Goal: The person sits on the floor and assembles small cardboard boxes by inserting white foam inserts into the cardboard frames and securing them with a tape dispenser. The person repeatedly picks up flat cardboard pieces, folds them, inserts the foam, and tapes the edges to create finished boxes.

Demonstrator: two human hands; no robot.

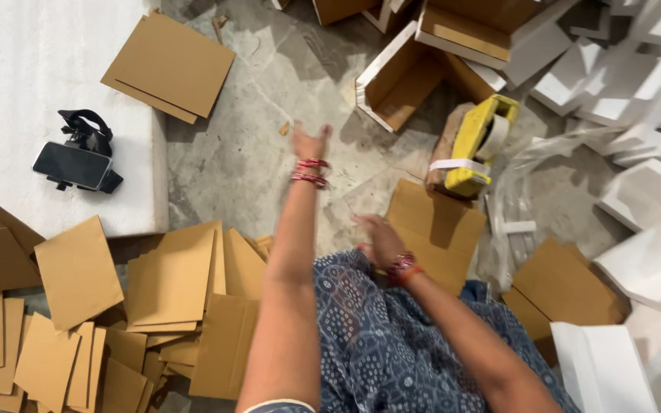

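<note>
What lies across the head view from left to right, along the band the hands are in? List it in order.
Phone on a black mount → left hand → right hand → yellow tape dispenser → clear plastic wrap → white box pieces.

We see our left hand [309, 143] stretched far out over the bare concrete floor, fingers spread and holding nothing, red bangles at the wrist; nearest to it, a little to the far right, lies an open cardboard box [399, 76] with white outer walls. Our right hand [380, 239], blurred, hovers low at the near left edge of a flat brown cardboard sheet [441, 226] lying on the floor
</note>
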